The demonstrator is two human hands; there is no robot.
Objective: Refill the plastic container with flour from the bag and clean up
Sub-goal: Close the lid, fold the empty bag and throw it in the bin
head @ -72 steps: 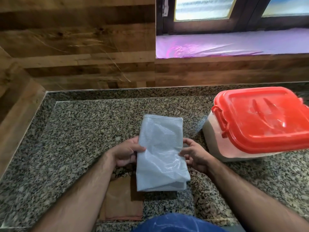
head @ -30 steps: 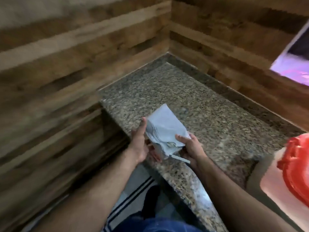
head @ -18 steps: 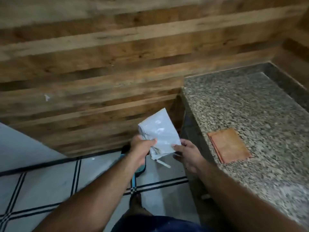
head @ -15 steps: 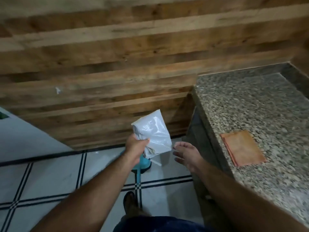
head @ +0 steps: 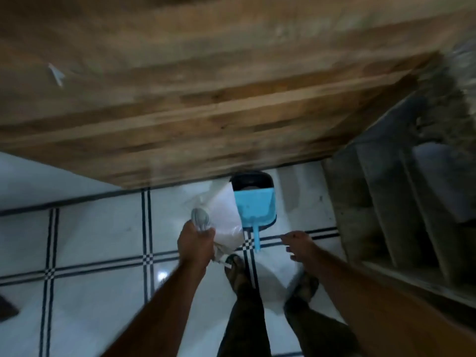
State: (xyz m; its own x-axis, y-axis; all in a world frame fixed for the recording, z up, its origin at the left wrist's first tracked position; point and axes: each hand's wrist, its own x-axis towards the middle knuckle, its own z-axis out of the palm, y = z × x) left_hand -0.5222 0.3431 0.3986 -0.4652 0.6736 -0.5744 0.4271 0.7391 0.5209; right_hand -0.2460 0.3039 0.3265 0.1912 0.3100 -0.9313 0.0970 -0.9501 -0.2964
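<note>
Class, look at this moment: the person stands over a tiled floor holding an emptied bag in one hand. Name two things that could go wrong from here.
1. The left hand alone grips the crumpled bag; leftover flour might shake out onto the tiled floor.
2. The blue dustpan lies just ahead of the feet, so a step forward could kick it. The right hand is free to steady things.

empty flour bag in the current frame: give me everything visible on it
The flour bag is a thin, whitish, crinkled plastic sack, folded and apparently empty. The left hand grips it by one bunched end, which pokes out above the fist; the rest hangs loosely past the fingers over the white tiled floor. It is in front of a blue dustpan and partly overlaps it in view. The right hand is off it. Motion blur hides any print.
</note>
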